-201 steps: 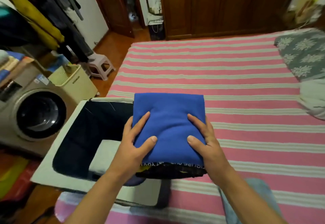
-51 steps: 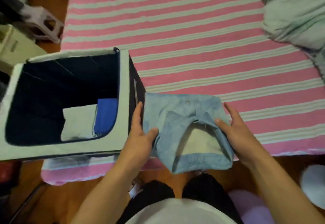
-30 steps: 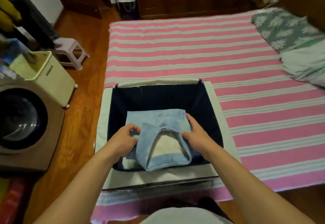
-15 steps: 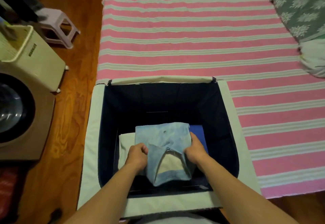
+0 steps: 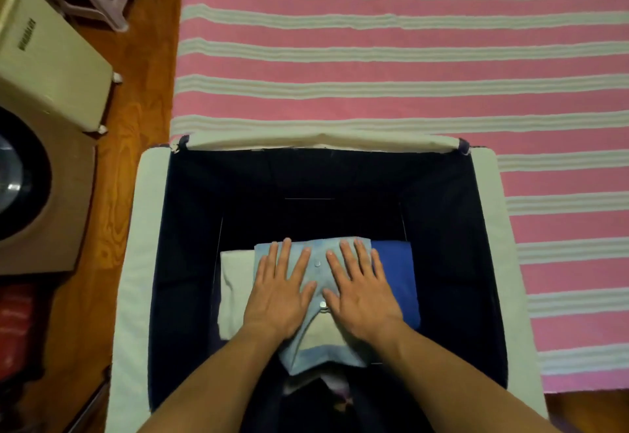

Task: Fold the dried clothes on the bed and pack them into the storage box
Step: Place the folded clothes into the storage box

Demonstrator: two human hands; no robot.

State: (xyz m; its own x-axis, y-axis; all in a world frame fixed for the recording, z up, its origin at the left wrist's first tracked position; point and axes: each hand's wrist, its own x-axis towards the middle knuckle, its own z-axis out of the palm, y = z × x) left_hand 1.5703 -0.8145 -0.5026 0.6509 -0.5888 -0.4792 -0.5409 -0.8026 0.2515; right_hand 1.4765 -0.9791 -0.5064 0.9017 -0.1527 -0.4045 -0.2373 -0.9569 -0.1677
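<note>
Now both palms are pressing flat, fingers straight: the left hand and right hand are lying on the folded denim shirt, down inside the storage box on the striped bed.

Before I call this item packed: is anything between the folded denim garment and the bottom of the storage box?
Yes. The light blue folded denim garment lies on a white folded cloth and a blue one, both hands pressing it.

Both hands now press denim shorts flat.
</note>
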